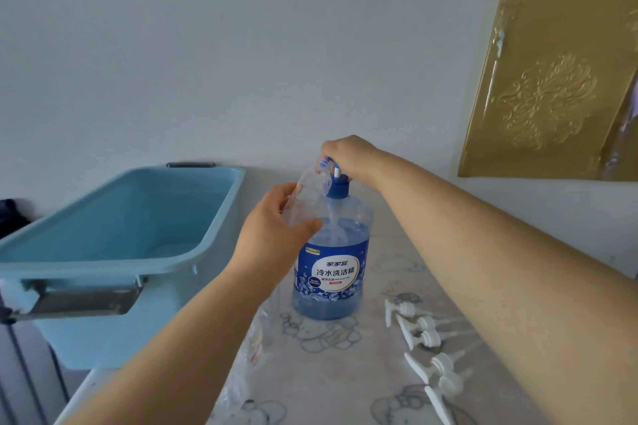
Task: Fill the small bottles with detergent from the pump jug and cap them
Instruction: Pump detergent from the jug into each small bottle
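Observation:
A large clear jug (331, 262) of blue detergent with a blue label and blue cap stands mid-table. My right hand (348, 157) rests on top of its pump head, fingers curled over it. My left hand (272, 228) grips a small clear empty bottle (310, 198), tilted so that its mouth sits under the pump's spout. Several white pump caps (428, 348) lie on the table to the right of the jug. More clear small bottles (253, 345) lie under my left forearm, partly hidden.
A light blue plastic tub (114, 252) with a grey handle stands at the table's left edge. The table (345, 390) has a patterned cover. A gold embossed panel (552, 72) leans on the wall at right.

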`<state>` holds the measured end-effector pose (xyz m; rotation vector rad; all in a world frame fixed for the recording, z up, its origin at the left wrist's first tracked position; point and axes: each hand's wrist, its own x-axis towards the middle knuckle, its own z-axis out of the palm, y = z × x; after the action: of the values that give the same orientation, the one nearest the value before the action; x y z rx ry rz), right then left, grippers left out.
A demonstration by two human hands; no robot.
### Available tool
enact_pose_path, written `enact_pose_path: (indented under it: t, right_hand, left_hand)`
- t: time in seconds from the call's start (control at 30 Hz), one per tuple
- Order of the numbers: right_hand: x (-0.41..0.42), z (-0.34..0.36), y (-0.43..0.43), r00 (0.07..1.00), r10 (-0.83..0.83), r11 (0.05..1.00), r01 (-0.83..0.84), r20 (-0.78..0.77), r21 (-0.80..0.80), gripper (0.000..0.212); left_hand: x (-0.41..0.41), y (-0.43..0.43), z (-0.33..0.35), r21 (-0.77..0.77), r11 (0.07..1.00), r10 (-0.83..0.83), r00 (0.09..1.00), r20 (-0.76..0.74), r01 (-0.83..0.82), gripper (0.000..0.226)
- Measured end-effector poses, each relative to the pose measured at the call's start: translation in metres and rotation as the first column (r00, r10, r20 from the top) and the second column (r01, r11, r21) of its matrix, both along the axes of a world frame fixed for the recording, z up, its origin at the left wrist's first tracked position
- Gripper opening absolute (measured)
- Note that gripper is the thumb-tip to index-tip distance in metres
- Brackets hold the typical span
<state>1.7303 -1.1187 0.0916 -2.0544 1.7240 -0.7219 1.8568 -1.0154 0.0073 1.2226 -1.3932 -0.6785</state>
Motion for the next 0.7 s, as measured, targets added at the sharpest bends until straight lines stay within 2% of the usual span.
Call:
enact_pose_path:
  t: [0.13,0.17,0.27,0.47,0.7]
  right_hand:
    - [-0.002,-0.006,0.004,0.993,0.017,1.0,-0.015,0.114,-0.024,0.018]
    - [-0.002,-0.007,0.006,0.996,0.016,0.999,-0.013,0.087,-0.035,0.022]
    - [0.0,-0.014,0.004,0.985,-0.056,0.998,0.056,0.16,0.003,0.032]
    - [0.003,-0.009,0.013,0.991,-0.022,0.999,0.017,0.132,0.041,0.033]
    - [0.005,0.003,0.013,0.984,-0.037,0.999,0.033,0.175,0.028,0.028]
  left_hand:
    - [-0.001,-0.001,-0.003,0.001,1.0,0.002,1.0,0.008,-0.002,0.039]
    - [-0.001,-0.001,-0.005,0.007,1.0,0.001,1.0,0.006,-0.001,0.039]
    - [0.0,-0.002,-0.009,0.028,1.0,-0.003,1.0,0.008,0.003,0.038]
    - [0.002,0.0,-0.007,0.035,0.999,0.001,1.0,0.031,-0.002,0.038]
    - [0.004,0.0,0.004,-0.012,1.0,0.0,0.999,0.034,0.0,0.041]
